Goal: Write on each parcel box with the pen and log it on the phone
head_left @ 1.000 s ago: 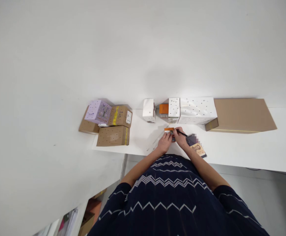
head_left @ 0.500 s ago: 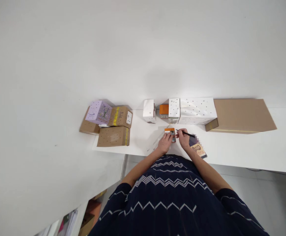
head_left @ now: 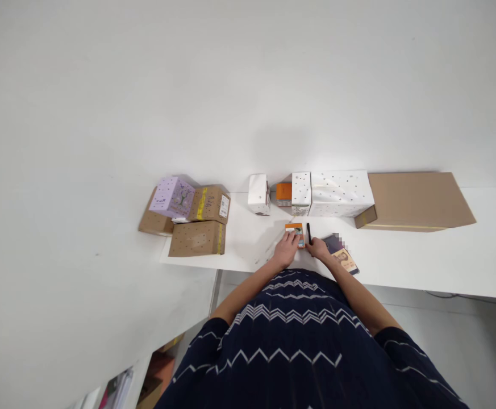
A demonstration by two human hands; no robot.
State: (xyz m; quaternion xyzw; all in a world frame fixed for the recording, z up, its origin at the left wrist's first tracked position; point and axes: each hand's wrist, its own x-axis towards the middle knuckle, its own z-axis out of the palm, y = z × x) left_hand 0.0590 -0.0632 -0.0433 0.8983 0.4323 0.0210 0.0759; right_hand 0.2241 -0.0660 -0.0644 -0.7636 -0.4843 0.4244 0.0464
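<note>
A small orange box (head_left: 299,228) with a white label and a picture on it rests on the white table in front of my body. My left hand (head_left: 287,250) is on its near left part, fingers over the top, holding it against the table. My right hand (head_left: 317,249) is just right of the box, closed on the near end of a black pen (head_left: 309,232). The pen's dark far end points away from me, beside the box, and its near end is hidden by the fingers. A dark flat item with a picture (head_left: 345,260) lies right of my right wrist.
White boxes (head_left: 342,193) and another orange box (head_left: 284,191) stand along the wall. A large cardboard box (head_left: 420,200) is at the right. Brown boxes (head_left: 196,237) and a purple box (head_left: 171,196) are grouped at the left. The table's near edge runs close to my body.
My right hand has moved slightly toward me. The pen, slanted to the right across the hand before, now points away from me beside the box. My left hand stays on the box.
</note>
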